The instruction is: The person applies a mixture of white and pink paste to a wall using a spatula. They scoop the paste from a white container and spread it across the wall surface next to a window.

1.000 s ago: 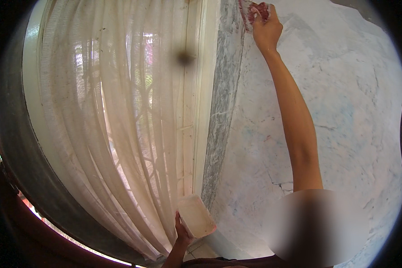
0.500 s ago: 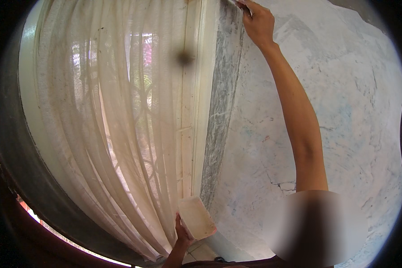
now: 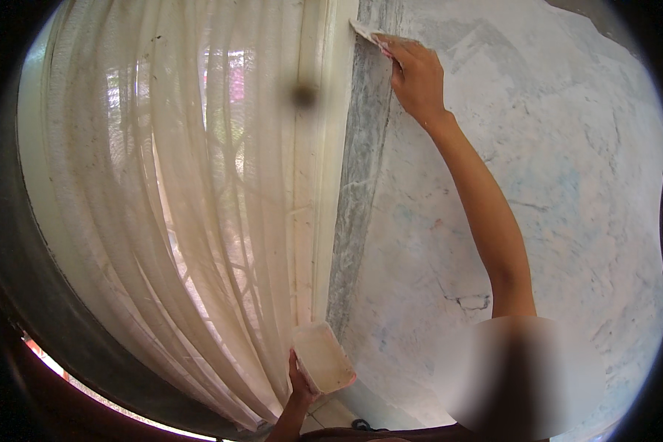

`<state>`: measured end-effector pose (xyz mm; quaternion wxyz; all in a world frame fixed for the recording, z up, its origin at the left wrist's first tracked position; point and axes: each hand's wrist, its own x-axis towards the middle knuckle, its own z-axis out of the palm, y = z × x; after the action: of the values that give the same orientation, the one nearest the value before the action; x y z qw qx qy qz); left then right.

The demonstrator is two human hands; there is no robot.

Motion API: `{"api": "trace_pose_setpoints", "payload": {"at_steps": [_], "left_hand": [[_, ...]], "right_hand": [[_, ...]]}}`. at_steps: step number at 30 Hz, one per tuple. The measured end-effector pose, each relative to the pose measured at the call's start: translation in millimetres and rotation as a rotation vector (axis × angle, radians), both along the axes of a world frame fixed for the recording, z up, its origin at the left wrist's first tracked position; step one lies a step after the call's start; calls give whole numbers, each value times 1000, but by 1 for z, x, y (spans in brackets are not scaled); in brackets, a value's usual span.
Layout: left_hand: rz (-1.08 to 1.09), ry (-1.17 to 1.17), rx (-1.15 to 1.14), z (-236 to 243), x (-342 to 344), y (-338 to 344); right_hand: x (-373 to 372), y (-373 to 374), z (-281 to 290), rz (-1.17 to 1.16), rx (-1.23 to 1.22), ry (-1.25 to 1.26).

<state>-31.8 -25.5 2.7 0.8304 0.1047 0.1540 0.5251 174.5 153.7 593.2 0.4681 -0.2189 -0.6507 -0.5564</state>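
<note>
Curtain (image 3: 177, 221): left, before the window frame (image 3: 320, 184). Wall (image 3: 567, 221): right of the frame. Right hand (image 3: 418, 74): far, high on the wall's corner edge, scraper (image 3: 367, 32) against it. Left hand (image 3: 300, 383): near, low, holding tray (image 3: 323, 357) between curtain and wall.

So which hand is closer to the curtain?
Left. The left hand holds a small tray right beside the curtain; the right hand is up on the wall.

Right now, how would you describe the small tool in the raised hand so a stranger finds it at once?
Start at the pale curtain, then follow the grey wall strip up. There the right hand presses a flat putty blade, thin and whitish, unlike the tray held below.
</note>
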Motion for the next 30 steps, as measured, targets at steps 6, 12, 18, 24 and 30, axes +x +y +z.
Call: {"api": "trace_pose_setpoints", "payload": {"at_steps": [6,12,18,24,30], "left_hand": [[22,63,44,11,7,1],[24,76,42,8,11,3],[-8,45,1,0,15,2],[-125,-142,96,11,9,2],[-145,-175,92,-4,12,10]], "right_hand": [[16,-20,38,82,51,-16],[-10,-15,83,88,132,-43],[-2,-9,89,121,101,-13],[10,1,80,140,85,-71],[18,-11,66,69,41,-100]]}}
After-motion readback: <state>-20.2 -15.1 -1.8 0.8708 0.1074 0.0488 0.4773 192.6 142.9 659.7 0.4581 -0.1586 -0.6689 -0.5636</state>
